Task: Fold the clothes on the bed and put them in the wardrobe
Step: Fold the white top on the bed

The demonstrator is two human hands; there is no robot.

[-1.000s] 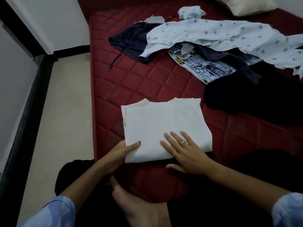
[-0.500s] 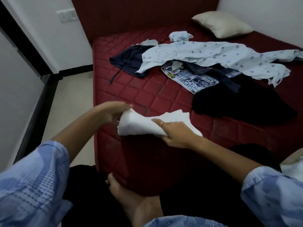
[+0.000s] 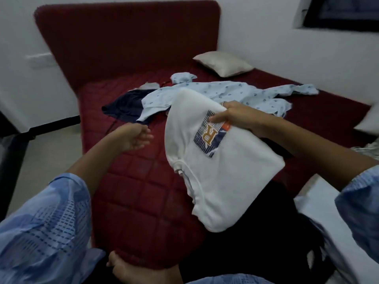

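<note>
White walls (image 3: 256, 27). Dark red padded headboard (image 3: 127, 37). Window (image 3: 344, 13) upper right, dark frame. Pale floor (image 3: 47, 144) left of bed. Wall switch plate (image 3: 39, 57). Dim light.

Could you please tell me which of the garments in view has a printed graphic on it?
The folded white T-shirt, held up by the right hand, bears a navy-and-orange patch with a letter R. The pale blue patterned shirt has only small repeated motifs, and the navy garment looks plain.
</note>
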